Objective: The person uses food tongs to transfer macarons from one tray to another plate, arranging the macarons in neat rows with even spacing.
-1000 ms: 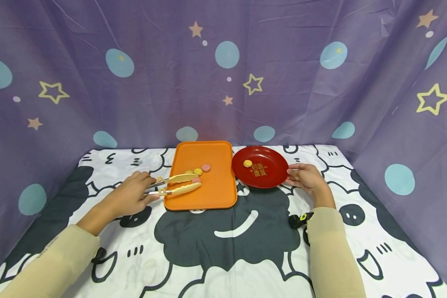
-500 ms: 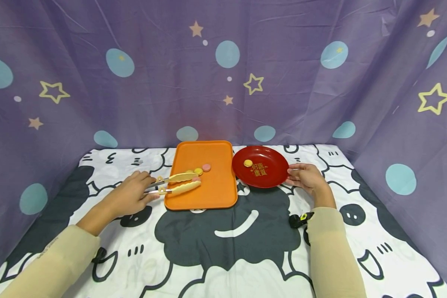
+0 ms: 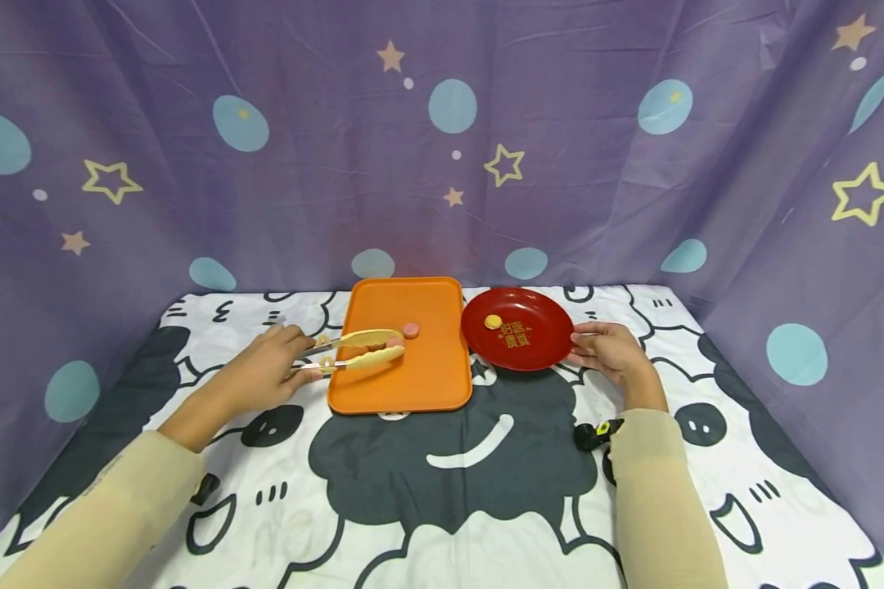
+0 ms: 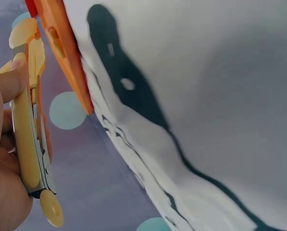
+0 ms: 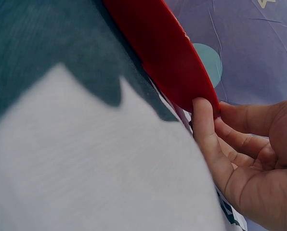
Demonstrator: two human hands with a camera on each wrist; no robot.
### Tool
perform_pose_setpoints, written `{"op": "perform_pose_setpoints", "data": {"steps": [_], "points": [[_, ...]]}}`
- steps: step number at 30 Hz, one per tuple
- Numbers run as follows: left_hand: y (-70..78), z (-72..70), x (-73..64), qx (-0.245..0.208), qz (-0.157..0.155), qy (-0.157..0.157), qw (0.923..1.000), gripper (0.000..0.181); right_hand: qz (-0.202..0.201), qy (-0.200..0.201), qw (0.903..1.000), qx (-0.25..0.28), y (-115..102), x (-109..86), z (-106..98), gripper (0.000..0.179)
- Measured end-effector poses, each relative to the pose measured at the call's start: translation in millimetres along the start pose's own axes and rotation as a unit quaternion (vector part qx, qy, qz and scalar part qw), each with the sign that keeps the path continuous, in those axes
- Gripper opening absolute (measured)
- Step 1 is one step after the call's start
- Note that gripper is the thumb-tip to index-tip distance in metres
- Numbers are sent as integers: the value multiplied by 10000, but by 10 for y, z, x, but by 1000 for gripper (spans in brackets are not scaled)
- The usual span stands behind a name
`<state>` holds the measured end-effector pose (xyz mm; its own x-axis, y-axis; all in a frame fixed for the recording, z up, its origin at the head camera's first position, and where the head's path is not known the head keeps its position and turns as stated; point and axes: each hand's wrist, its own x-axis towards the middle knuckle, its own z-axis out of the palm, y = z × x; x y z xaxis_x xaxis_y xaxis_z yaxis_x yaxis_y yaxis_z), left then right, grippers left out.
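Observation:
My left hand [image 3: 265, 372] grips a pair of tongs [image 3: 364, 358] with pale yellow tips, spread over the orange tray [image 3: 435, 384]. A pink macaron [image 3: 394, 342] shows at the tongs' tips, and another pink macaron [image 3: 410, 330] lies just beyond them on the tray. The tongs partly hide what lies between their arms. In the left wrist view, thumb and fingers wrap the yellow handle [image 4: 25, 139]. On the right, my right hand [image 3: 607, 350] pinches the rim of a red plate [image 3: 538, 348] between thumb and fingers. One yellow macaron [image 3: 493, 321] sits on that plate.
Tray and plate stand side by side, edges close together, on a white cloth [image 3: 530, 548] with black cartoon prints. A purple curtain [image 3: 324, 164] rises behind the table and along both sides.
My left hand has moved the tongs a little right and farther from me over the tray; their tips now cover the yellow macarons seen before. The right hand keeps its hold on the plate.

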<state>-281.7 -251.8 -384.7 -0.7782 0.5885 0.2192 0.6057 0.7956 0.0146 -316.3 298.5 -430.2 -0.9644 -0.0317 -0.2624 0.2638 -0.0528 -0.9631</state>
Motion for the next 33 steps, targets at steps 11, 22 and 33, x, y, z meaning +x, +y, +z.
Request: {"op": "perform_pose_setpoints", "data": {"steps": [11, 22, 33], "points": [[9, -80, 214, -43, 35, 154, 9999, 47, 17, 20, 10000, 6, 13, 11, -9, 42], [37, -178, 473, -129, 355, 516, 9980, 42, 3, 49, 10000, 35, 4, 0, -6, 40], [133, -219, 637, -288, 104, 342, 9989, 49, 27, 16, 10000, -26, 14, -14, 5, 42]]}}
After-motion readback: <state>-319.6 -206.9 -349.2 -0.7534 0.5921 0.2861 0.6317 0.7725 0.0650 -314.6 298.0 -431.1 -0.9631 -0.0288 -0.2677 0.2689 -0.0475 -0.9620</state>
